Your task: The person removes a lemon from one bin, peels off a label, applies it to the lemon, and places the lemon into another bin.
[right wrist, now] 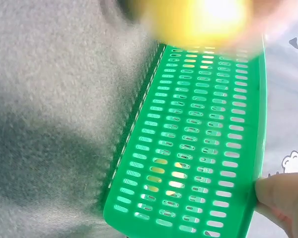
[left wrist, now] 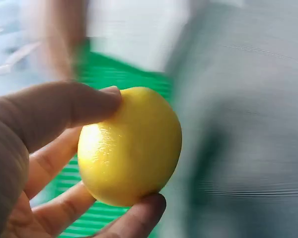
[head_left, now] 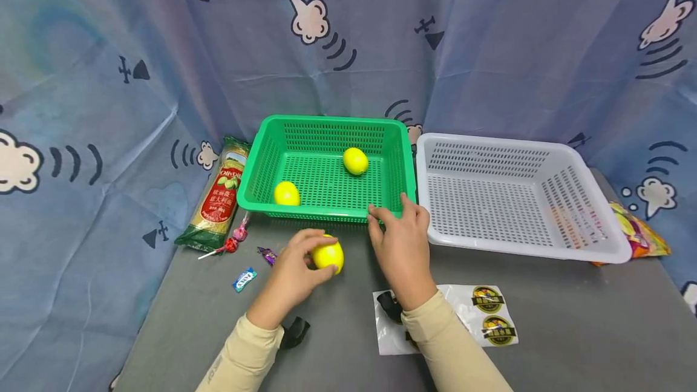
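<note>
The left hand has its grip clamped on a yellow lemon, thumb on top and fingers beneath, just above the grey surface in front of the green basket. The right hand pinches that basket's near rim, and two more lemons lie inside.

An empty white plastic slotted basket sits at three o'clock; a packet of spaghetti lies at nine.

At the left of the frame, I can read "Olio d'Oliva" on the pasta packet; its other print is too small.
</note>
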A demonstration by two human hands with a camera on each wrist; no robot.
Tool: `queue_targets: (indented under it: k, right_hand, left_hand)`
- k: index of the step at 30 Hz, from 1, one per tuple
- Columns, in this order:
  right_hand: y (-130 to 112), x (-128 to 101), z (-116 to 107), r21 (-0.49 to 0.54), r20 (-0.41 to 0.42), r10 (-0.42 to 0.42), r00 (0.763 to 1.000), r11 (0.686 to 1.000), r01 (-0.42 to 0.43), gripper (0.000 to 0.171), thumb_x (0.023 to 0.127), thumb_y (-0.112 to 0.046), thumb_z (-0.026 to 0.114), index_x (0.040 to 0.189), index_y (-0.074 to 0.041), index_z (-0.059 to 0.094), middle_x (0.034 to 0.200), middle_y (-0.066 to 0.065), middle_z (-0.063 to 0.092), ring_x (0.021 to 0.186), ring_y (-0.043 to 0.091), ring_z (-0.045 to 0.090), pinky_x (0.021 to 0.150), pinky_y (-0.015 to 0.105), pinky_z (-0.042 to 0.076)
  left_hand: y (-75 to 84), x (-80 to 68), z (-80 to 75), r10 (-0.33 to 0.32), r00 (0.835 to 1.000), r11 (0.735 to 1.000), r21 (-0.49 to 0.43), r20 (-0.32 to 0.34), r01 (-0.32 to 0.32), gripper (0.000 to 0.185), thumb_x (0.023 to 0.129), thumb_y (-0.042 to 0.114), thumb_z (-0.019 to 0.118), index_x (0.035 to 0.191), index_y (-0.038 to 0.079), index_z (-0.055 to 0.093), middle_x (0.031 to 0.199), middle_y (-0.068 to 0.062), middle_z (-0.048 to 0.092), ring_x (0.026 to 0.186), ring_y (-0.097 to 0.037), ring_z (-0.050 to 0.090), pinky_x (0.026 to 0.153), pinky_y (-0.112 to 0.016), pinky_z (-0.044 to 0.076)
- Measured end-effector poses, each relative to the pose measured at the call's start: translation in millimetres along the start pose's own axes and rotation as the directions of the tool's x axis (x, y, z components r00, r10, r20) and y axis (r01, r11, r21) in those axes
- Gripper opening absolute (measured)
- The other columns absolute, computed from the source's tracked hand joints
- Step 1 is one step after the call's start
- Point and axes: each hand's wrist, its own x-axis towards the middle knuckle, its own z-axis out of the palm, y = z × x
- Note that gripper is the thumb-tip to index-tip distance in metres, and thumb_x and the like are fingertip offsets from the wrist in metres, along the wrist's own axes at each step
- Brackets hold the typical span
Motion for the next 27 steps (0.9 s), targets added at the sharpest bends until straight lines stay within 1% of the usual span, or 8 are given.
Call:
queue_targets:
  k: [5,8,11,14,18,21,24,27]
  right_hand:
    - [-0.9,-0.2,-0.4,-0.007,-0.006,-0.003,1.0,1.0,0.003,0.021,0.098,-0.021,0.079,0.117,-0.013,0.084,0.142,0.037,0.055,0.129,0.057,0.045,0.096,0.061,0.053]
    - [-0.4,0.8,-0.1,-0.017,0.001,-0.008,1.0,1.0,0.008,0.021,0.099,-0.021,0.078,0.118,-0.013,0.083,0.142,0.036,0.055,0.13,0.057,0.045,0.097,0.061,0.052]
    - [2.4,2.2,-2.0,-0.005,0.027,-0.017,0.999,1.0,0.017,0.023,0.1,-0.022,0.077,0.12,-0.013,0.083,0.147,0.036,0.052,0.13,0.057,0.045,0.101,0.062,0.048]
    - [9.8,1.8,-11.4,0.08,0.057,-0.019,0.998,0.997,0.014,0.028,0.1,-0.02,0.077,0.126,-0.01,0.079,0.154,0.033,0.047,0.131,0.056,0.046,0.104,0.065,0.044]
    - [23.4,-7.5,-38.9,0.234,0.08,0.006,0.997,0.972,-0.025,0.037,0.1,-0.018,0.076,0.135,-0.009,0.074,0.157,0.022,0.049,0.133,0.046,0.052,0.102,0.065,0.046]
    - [34.7,-23.3,-62.6,0.263,0.123,0.051,0.991,0.961,-0.082,0.038,0.102,-0.019,0.073,0.138,-0.01,0.071,0.151,0.013,0.057,0.126,0.039,0.059,0.096,0.06,0.052]
    - [45.2,-43.4,-80.4,0.224,0.204,0.111,0.973,0.962,-0.156,0.038,0.104,-0.023,0.07,0.141,-0.012,0.069,0.141,0.01,0.064,0.116,0.034,0.066,0.091,0.056,0.057]
    - [53.0,-62.5,-92.1,0.184,0.301,0.167,0.939,0.956,-0.229,0.038,0.105,-0.026,0.069,0.141,-0.012,0.068,0.128,0.01,0.07,0.107,0.029,0.07,0.087,0.051,0.059]
  left_hand:
    - [-32.7,-8.7,21.7,-0.006,1.0,1.0,-0.016,0.008,0.006,0.045,0.084,0.001,0.086,0.128,0.007,0.077,0.145,-0.017,0.06,0.123,-0.037,0.062,0.097,-0.044,0.057]
    - [-33.4,-8.7,22.3,-0.001,1.0,1.0,-0.017,0.005,0.001,0.046,0.085,0.0,0.085,0.129,0.008,0.076,0.148,-0.017,0.059,0.127,-0.04,0.061,0.102,-0.05,0.054]
    - [-26.6,-10.5,22.0,0.015,1.0,0.993,0.12,0.003,-0.015,0.057,0.085,0.002,0.085,0.14,0.012,0.071,0.158,-0.018,0.05,0.139,-0.049,0.049,0.109,-0.063,0.045]
    - [-12.3,-16.5,25.3,0.116,0.991,0.956,0.277,-0.066,-0.093,0.07,0.083,0.005,0.089,0.147,0.017,0.066,0.164,-0.018,0.042,0.147,-0.055,0.033,0.11,-0.075,0.032]
    - [11.1,-29.9,43.0,0.315,0.936,0.911,0.326,-0.158,-0.252,0.063,0.079,0.005,0.093,0.137,0.016,0.072,0.152,-0.014,0.057,0.139,-0.044,0.045,0.107,-0.068,0.039]
    - [20.9,-42.3,66.4,0.349,0.934,0.898,0.31,-0.074,-0.311,0.046,0.084,0.011,0.09,0.128,0.014,0.077,0.136,-0.009,0.067,0.12,-0.032,0.058,0.099,-0.05,0.05]
    - [19.9,-52.4,91.2,0.276,0.959,0.894,0.35,0.064,-0.281,0.045,0.087,0.023,0.089,0.13,0.016,0.076,0.13,-0.008,0.067,0.109,-0.025,0.057,0.091,-0.041,0.051]
    - [14.1,-56.7,109.7,0.21,0.972,0.888,0.396,0.106,-0.235,0.053,0.084,0.029,0.092,0.133,0.019,0.074,0.123,-0.006,0.062,0.104,-0.023,0.049,0.084,-0.038,0.046]
